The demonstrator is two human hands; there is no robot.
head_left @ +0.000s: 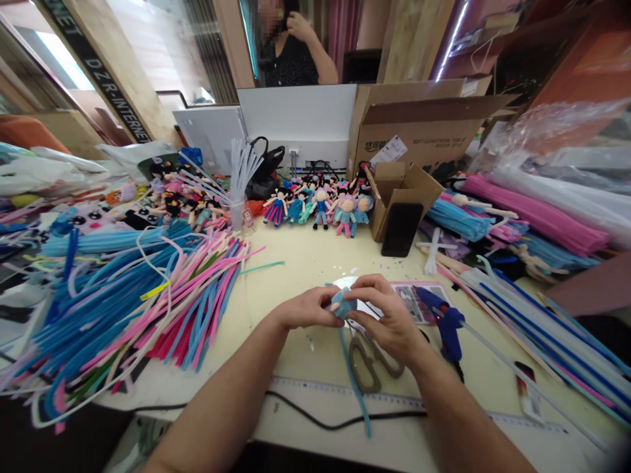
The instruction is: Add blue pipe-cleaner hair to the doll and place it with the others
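Between my hands, over the middle of the table, is a small light-blue fuzzy piece [344, 303] with a pale bit on its left side. My left hand [311, 307] grips it from the left, thumb and fingers closed on its edge. From the right, my right hand [383, 312] pinches the same piece. A blue fuzzy stem [355, 381] hangs or lies below it, reaching toward the table's front; its upper end is hidden near the hands. Scissors [365, 368] with grey-brown handles lie under my right hand, their blades mostly hidden.
A blue glue gun [446, 328] lies right of my right hand on a printed card [411, 299]. A ruler [315, 387] and black cable cross the front. Colourful stems [148, 295] fill the left. Small dolls [320, 207], a phone [401, 230] and boxes [419, 128] stand behind.
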